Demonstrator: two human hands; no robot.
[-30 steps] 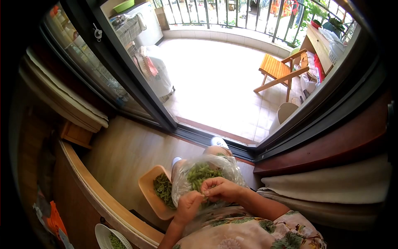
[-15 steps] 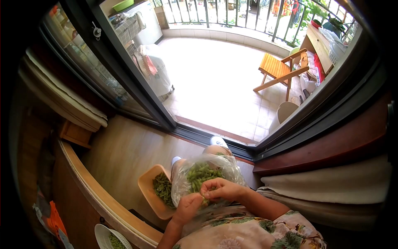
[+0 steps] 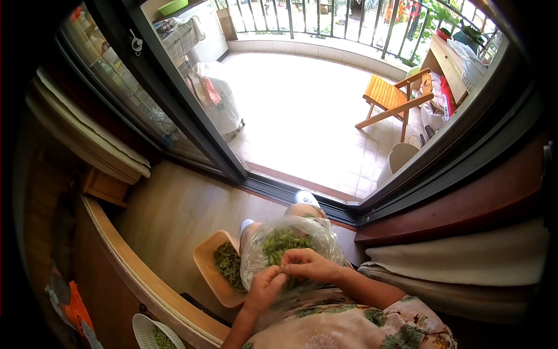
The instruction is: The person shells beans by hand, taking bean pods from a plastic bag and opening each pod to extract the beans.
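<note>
A clear plastic bag (image 3: pixel 253 263) rests open on my lap, with green bean pods (image 3: pixel 285 241) heaped inside. My left hand (image 3: pixel 266 286) and my right hand (image 3: pixel 311 265) meet over its near side, fingertips pinched together. A small green bean pod seems to be between them, mostly hidden by the fingers. Left of the bag, an orange plastic bin (image 3: pixel 205 257) holds darker green pods or hulls (image 3: pixel 228 263). At the lower left, shelled green beans (image 3: pixel 163 338) lie in a white slotted basket (image 3: pixel 142 331).
A curved wooden furniture edge (image 3: pixel 125 256) runs along my left. Ahead, a dark sliding-door frame (image 3: pixel 192 110) opens onto a tiled balcony (image 3: pixel 290 110) with a folding wooden chair (image 3: pixel 386 93) and a railing (image 3: pixel 319 20). A cream curtain (image 3: pixel 459 256) hangs at the right.
My hands have drawn closer together, the left rising slightly toward the right. The greenish piece seen below the fingers earlier is now mostly covered. The bag, bin and basket stay put.
</note>
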